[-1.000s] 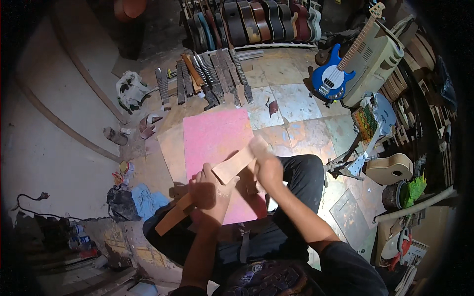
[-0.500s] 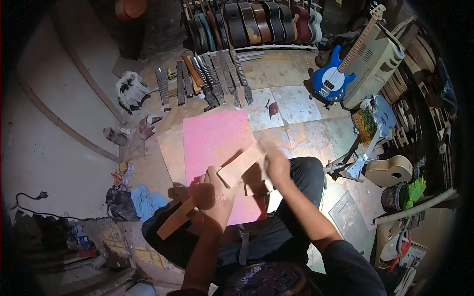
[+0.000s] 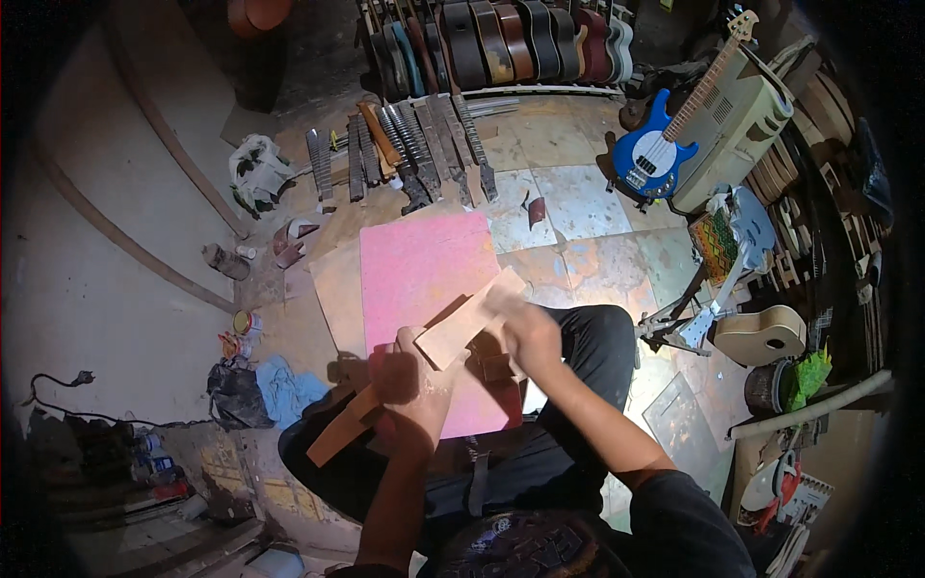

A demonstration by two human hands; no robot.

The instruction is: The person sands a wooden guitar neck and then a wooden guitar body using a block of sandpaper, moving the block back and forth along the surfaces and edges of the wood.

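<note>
My left hand (image 3: 414, 380) grips a pale, flat wooden piece (image 3: 462, 320), tilted upward to the right over a pink sheet (image 3: 424, 260). My right hand (image 3: 530, 332) is at the upper end of that piece, its fingers curled and smeared by motion; what they hold I cannot make out. A longer reddish-brown wooden piece (image 3: 332, 443) slants out to the left below my left hand, over my dark-trousered leg. Another small brown block (image 3: 496, 366) shows in shadow beneath the pale piece.
Guitar necks (image 3: 414, 144) lie on the floor ahead, before a rack of guitars (image 3: 491, 43). A blue bass (image 3: 655, 154) and a natural guitar body (image 3: 761, 332) stand at right. Blue cloth (image 3: 289, 390) and a black bag (image 3: 236, 395) lie left, near the wall.
My right hand has been moving along the upper end of the pale piece and now sits slightly lower. My left hand keeps its grip, shifting only a little.
</note>
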